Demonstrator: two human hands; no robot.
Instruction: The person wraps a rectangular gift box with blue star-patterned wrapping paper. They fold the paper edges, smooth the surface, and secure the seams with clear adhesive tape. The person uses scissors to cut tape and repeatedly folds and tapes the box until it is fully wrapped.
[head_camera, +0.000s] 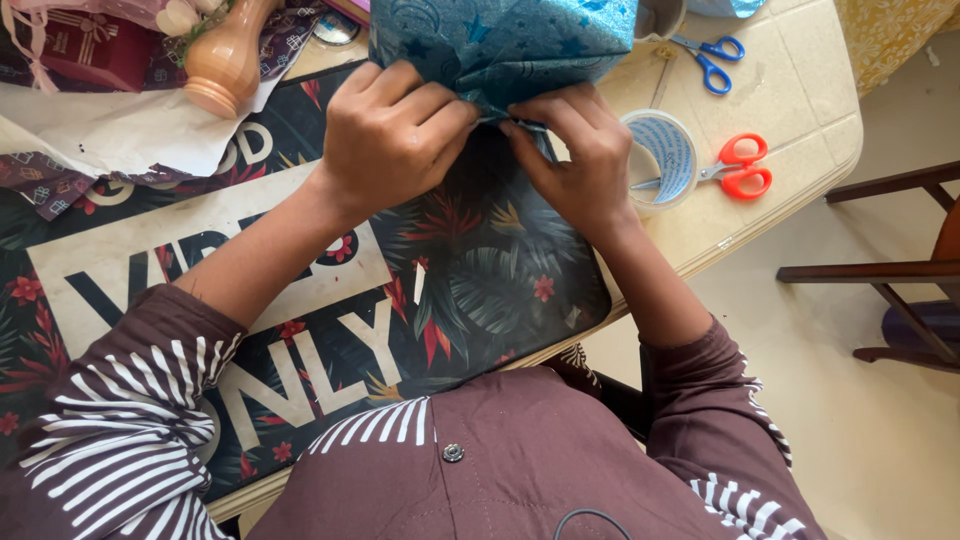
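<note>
Blue wrapped parcel (505, 40): top centre of frame, on counter (790, 90).
Left hand (392, 135): fingers pinched its paper edge.
Right hand (575, 160): fingers pinched same edge.

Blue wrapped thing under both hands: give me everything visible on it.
The blue wrapped parcel is covered in shiny teal-blue paper with a darker star pattern, creased into folds. It sits at the far edge of the dark floral mat, its top cut off by the frame. The left hand and right hand pinch its lower folded edge together. Contents hidden.
</note>
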